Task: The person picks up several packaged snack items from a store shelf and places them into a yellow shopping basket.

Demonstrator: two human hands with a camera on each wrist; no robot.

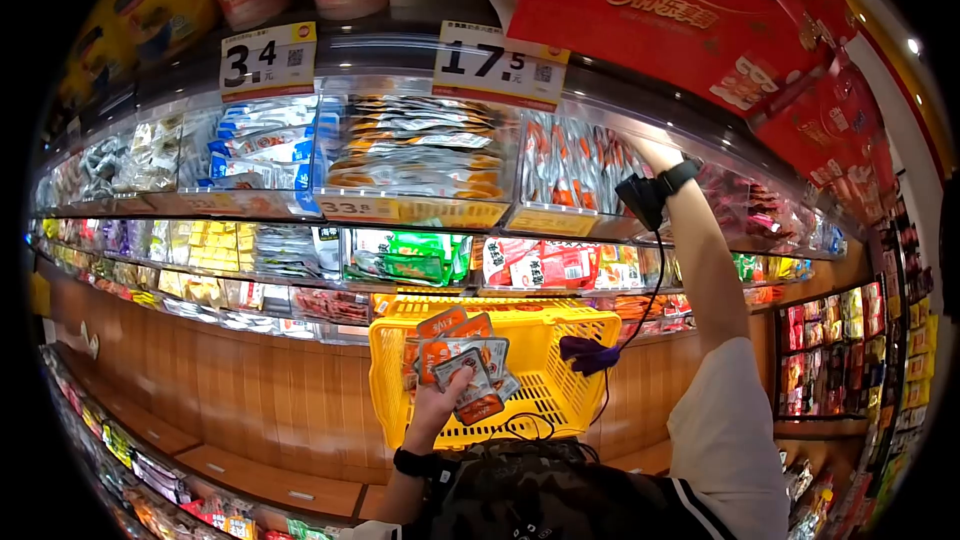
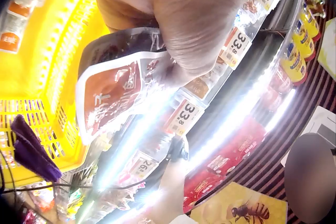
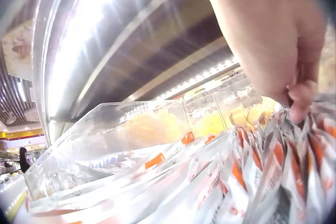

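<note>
My left hand (image 1: 440, 408) grips a fanned stack of orange-and-silver snack packets (image 1: 478, 345) over the yellow shopping basket (image 1: 386, 375). In the left wrist view, the thumb side of that hand covers one end of a packet (image 2: 111, 98) with an orange label. My right hand (image 1: 656, 152) reaches into a shelf bin of silver-and-orange packets (image 1: 565, 165), partly hidden by glare in the head view. The right wrist view shows the fingers of this hand (image 3: 286, 50) curled, pinching at the top edges of upright packets (image 3: 268, 166) packed in a row.
Clear dividers (image 3: 113, 129) separate the bins. Price tags (image 1: 500, 63) hang along the upper shelf edge, with red gift boxes (image 1: 650, 20) above. A purple strap-like piece (image 1: 588, 355) lies at the basket's right side. A black cable (image 1: 655, 285) hangs from the right wrist camera.
</note>
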